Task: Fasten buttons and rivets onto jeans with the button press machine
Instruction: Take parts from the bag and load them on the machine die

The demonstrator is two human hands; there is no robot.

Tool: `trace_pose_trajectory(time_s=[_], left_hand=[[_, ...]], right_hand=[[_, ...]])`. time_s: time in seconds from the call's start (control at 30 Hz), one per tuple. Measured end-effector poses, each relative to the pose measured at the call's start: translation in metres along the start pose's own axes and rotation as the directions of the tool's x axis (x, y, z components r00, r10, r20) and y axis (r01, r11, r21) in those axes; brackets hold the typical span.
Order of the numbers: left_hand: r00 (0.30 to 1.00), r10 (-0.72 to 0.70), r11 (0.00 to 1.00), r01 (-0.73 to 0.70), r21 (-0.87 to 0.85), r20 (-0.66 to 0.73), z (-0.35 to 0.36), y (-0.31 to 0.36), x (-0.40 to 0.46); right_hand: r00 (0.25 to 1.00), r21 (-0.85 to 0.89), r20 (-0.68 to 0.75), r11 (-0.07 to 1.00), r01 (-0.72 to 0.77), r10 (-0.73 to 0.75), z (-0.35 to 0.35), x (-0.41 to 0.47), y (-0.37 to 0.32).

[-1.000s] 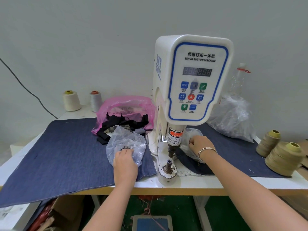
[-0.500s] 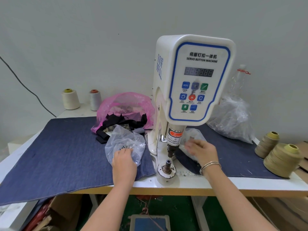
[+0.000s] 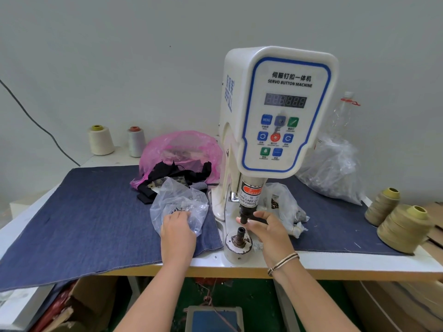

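Right hand (image 3: 266, 230) at punch (image 3: 245, 215), thread cones (image 3: 402, 227) beside

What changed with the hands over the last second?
The right hand left the clear bag right of the machine and moved to the upper punch, fingers around its tip. The left hand stayed in the bag of buttons.

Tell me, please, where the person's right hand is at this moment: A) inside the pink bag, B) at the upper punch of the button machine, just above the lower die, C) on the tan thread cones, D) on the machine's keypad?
B: the right hand has its fingers at the black upper punch of the button machine, above the lower die.
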State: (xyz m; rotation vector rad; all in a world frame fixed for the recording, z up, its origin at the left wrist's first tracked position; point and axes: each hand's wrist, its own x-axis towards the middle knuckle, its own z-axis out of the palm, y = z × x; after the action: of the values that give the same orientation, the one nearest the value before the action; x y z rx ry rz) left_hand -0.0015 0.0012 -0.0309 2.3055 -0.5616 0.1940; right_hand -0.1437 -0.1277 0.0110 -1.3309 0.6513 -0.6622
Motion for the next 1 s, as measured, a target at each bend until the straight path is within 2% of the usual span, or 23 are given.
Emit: trace_pose_trajectory(time_s=[0.27,0.53,0.63,0.77,1.0], left_hand=[[1.000,0.005,1.000,-0.005,0.002,0.000,0.000,0.001,0.000],[1.000,0.005,1.000,-0.005,0.004,-0.008,-0.001,0.001,0.000],[1.000,0.005,1.000,-0.005,-0.001,-0.012,-0.001,0.001,0.000],[1.000,0.011,1.000,-0.011,0.000,-0.013,0.000,0.001,0.000],[1.000,0.015,1.000,-0.015,-0.002,-0.011,-0.002,0.003,-0.001]], right_hand=[[0.998,0.024,0.057,1.000,-0.018,0.016,0.007,-0.007,-0.004],[0.992,0.320,0.082,0.941,-0.113,0.091,0.009,-0.015,-0.006],[0.991,0.291,0.082,0.949,-0.124,0.104,0.011,-0.016,-0.010],[0.992,0.139,0.057,0.983,-0.120,0.113,0.009,-0.015,-0.017],[0.992,0.084,0.026,0.988,-0.129,0.127,0.010,-0.018,-0.017]])
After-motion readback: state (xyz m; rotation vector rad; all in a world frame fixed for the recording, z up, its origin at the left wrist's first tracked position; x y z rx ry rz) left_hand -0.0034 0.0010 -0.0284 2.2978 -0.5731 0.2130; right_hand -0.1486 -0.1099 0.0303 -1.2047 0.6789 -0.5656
